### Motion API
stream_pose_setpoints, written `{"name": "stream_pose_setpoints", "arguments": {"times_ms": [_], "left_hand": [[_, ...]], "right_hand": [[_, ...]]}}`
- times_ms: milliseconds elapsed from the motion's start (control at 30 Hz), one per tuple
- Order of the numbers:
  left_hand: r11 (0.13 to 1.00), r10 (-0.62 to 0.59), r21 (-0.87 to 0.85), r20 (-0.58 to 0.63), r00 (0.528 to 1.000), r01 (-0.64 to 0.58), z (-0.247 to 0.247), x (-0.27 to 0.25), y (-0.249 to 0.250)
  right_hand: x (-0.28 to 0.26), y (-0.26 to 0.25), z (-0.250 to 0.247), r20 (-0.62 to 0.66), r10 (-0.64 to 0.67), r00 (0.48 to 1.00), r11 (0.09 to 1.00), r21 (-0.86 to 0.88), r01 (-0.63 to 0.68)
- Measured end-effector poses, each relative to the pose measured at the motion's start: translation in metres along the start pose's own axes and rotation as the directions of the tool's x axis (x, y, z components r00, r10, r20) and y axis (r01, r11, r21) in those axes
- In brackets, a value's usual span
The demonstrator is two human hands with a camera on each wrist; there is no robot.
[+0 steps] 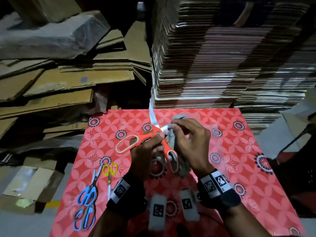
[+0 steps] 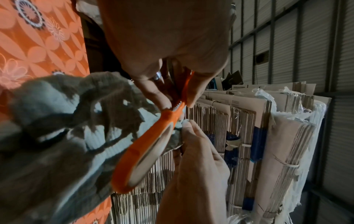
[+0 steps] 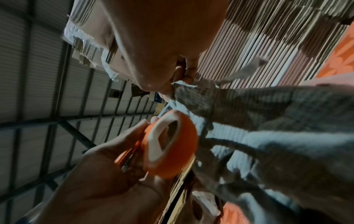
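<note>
Orange scissors point(image 1: 153, 139), gripped by the left hand point(image 1: 143, 156) above the table's point(image 1: 239, 151) middle, look mid-wipe, the right hand point(image 1: 189, 139) pinching a grey cloth point(image 1: 183, 166) against the blades, while blue scissors point(image 1: 89, 192) and yellow scissors point(image 1: 109, 173) at the table's left probably wait.

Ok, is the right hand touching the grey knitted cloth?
Touching. The right wrist view shows the right hand pinching the edge of the grey knitted cloth between its fingertips.

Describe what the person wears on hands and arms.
The left hand and right hand are bare, without gloves. A black left wristband and black right wristband each bear white tags printed with black square codes. No sleeves show.
</note>
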State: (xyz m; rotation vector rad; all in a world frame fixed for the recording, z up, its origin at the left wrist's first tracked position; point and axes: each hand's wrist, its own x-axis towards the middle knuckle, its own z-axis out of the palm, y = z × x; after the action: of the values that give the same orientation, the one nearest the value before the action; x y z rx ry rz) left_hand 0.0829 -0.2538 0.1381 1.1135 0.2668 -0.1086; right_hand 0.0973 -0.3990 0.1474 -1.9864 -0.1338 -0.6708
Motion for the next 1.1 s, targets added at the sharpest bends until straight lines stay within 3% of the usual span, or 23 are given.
{"name": "stream_pose_setpoints", "arguments": {"times_ms": [133, 233, 333, 500, 700, 767, 900, 1100], "left_hand": [[0.994, 0.003, 0.106, 0.049, 0.999, -0.008, -0.013, 0.010, 0.005], [0.979, -0.139, 0.163, 0.112, 0.984, 0.120, -0.016, 0.017, 0.009], [0.992, -0.031, 0.124, 0.062, 0.998, 0.023, -0.018, 0.031, 0.005], [0.993, 0.036, 0.107, 0.119, 0.992, -0.049, -0.028, 0.043, -0.003], [0.973, 0.112, 0.175, 0.222, 0.969, -0.152, -0.032, 0.053, 0.000], [0.978, 0.125, 0.138, 0.211, 0.969, -0.156, -0.034, 0.055, -0.003], [0.987, 0.124, 0.081, 0.168, 0.978, -0.139, -0.027, 0.047, -0.003], [0.976, 0.146, 0.133, 0.179, 0.973, -0.171, -0.011, 0.030, -0.003]], "right_hand": [[0.002, -0.003, 0.009, 0.104, -0.033, 0.994, 0.999, 0.003, 0.033], [0.012, 0.003, 0.006, -0.010, 0.057, 0.998, 0.998, 0.009, -0.057], [0.014, 0.003, 0.012, -0.047, 0.071, 0.996, 0.997, -0.010, -0.071], [0.011, -0.004, 0.023, 0.110, 0.014, 0.994, 1.000, -0.006, -0.014], [0.019, 0.004, 0.022, -0.081, 0.128, 0.988, 0.991, -0.020, -0.130], [0.013, 0.001, 0.030, -0.074, 0.127, 0.989, 0.990, -0.048, -0.131], [0.010, -0.003, 0.027, 0.060, 0.054, 0.997, 0.998, -0.044, -0.051], [0.019, 0.009, -0.001, -0.067, 0.159, 0.985, 0.987, 0.030, -0.157]]}}
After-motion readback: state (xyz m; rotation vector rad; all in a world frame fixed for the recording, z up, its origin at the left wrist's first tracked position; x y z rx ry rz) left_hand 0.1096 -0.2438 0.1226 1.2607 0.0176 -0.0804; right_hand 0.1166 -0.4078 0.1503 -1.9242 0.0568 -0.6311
